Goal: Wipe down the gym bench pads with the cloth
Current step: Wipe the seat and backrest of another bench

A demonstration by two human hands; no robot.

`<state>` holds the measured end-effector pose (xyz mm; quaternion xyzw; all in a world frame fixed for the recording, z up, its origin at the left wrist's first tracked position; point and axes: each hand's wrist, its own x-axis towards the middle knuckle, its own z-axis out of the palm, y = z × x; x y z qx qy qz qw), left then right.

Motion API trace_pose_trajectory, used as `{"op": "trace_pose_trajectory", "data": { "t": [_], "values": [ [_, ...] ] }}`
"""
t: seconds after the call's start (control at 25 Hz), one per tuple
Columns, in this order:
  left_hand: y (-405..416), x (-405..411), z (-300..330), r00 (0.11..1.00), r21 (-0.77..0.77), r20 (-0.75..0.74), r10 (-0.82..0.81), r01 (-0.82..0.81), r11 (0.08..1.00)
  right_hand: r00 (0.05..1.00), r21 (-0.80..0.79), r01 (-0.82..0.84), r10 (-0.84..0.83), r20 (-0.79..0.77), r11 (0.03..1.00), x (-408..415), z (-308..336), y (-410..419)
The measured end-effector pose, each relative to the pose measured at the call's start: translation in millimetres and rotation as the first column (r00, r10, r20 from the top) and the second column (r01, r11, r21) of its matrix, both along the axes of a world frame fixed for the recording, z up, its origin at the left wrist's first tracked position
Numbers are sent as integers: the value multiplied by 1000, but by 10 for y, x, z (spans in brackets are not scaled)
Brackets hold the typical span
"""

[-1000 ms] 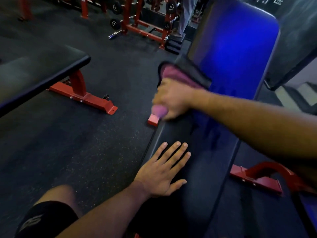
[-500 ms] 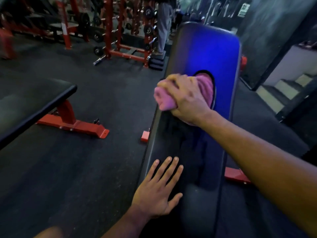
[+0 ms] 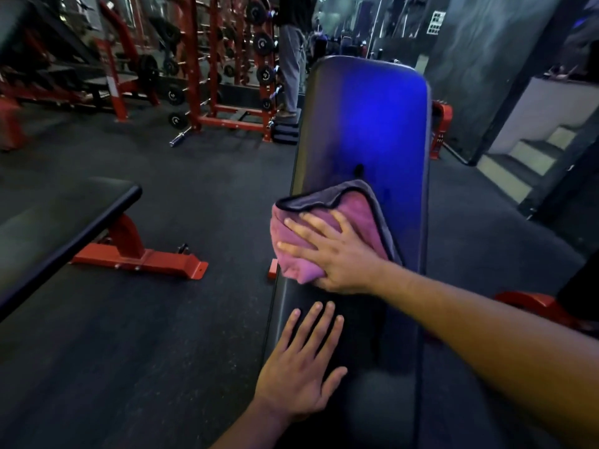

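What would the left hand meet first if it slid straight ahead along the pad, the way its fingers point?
The left hand lies flat on the bench pad; straight ahead it would likely first meet the right hand pressing the pink cloth.

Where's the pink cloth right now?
In the head view, the pink cloth lies mid-frame on the bench pad, at its left edge, under the right hand.

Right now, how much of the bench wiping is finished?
Done: cannot tell; no wiped streak shows on the pad. In hand: the right hand presses the cloth flat on the pad's left edge, mid-length, while the left hand rests flat nearer. Left: probably the blue-lit far end and the second bench.
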<state>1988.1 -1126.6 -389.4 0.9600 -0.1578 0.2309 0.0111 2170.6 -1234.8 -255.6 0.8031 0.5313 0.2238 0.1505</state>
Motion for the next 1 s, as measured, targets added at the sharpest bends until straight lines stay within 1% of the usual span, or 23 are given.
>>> {"op": "trace_pose_trajectory", "data": {
  "t": [0.04,0.08,0.12,0.16,0.2,0.24,0.28,0.32,0.36,0.4,0.44,0.48,0.52,0.56,0.6,0.64,0.68,0.72,0.8,0.84,0.88,0.92,1.0],
  "values": [
    [-5,19,-5,1000,6,7,7,-7,1000,1000,-5,-18,18,9,1000,153,120,-13],
    [-8,24,-1,1000,14,15,14,-14,1000,999,52,28,-29,16,998,315,261,13],
    [-10,23,9,1000,22,17,15,-15,1000,991,159,134,-137,6,978,482,443,51],
    [-15,15,13,1000,24,17,16,-17,1000,965,258,260,-260,-38,930,627,616,72],
    [-12,13,18,1000,24,19,18,-18,1000,932,318,360,-354,-78,877,685,714,98],
    [-6,10,16,1000,26,18,17,-17,1000,912,336,406,-399,-93,850,632,677,154],
    [-7,7,9,1000,26,16,15,-15,1000,918,354,389,-387,-80,850,494,528,201],
    [-10,12,6,1000,23,11,13,-13,1000,949,336,313,-310,-64,889,283,319,240],
    [-12,14,1,1000,19,4,11,-11,1000,982,267,188,-186,-33,945,41,79,236],
    [-13,18,-5,1000,17,-1,11,-11,1000,996,162,85,-78,-49,983,-109,-77,183],
    [-18,17,-12,1000,15,1,11,-11,1000,999,89,21,-18,-43,996,-95,-120,126],
    [-30,10,-16,1000,14,10,10,-10,1000,1000,104,-11,12,-13,995,23,-51,89],
    [-27,14,-15,1000,15,17,7,-7,1000,999,203,40,-44,17,978,200,76,83],
    [-20,15,-15,1000,15,24,6,-6,1000,986,327,156,-166,2,932,354,208,78],
    [-13,28,-8,999,12,35,9,-9,1000,957,422,275,-286,-40,864,444,334,72],
    [0,33,-6,999,11,43,10,-10,1000,928,454,359,-362,-85,816,449,396,80],
    [2,24,-2,999,6,47,9,-9,1000,922,444,377,-375,-98,812,378,378,84],
    [-10,22,11,999,-1,48,6,-6,1000,934,412,350,-347,-85,841,243,325,74],
    [-25,6,15,999,-14,31,4,-4,1000,966,270,257,-245,-76,928,-39,194,-35],
    [-28,-6,20,1000,-23,22,7,-7,1000,973,224,229,-216,-83,947,-115,185,-174],
    [-25,-7,24,1000,-29,19,9,-8,1000,970,247,242,-226,-91,938,-169,222,-335],
    [-26,4,30,1000,-34,19,7,-6,999,959,350,283,-266,-96,893,-203,257,-511],
    [-30,18,25,1000,-40,31,3,-2,999,921,574,384,-344,-183,723,-388,242,-878]
  ]
}}
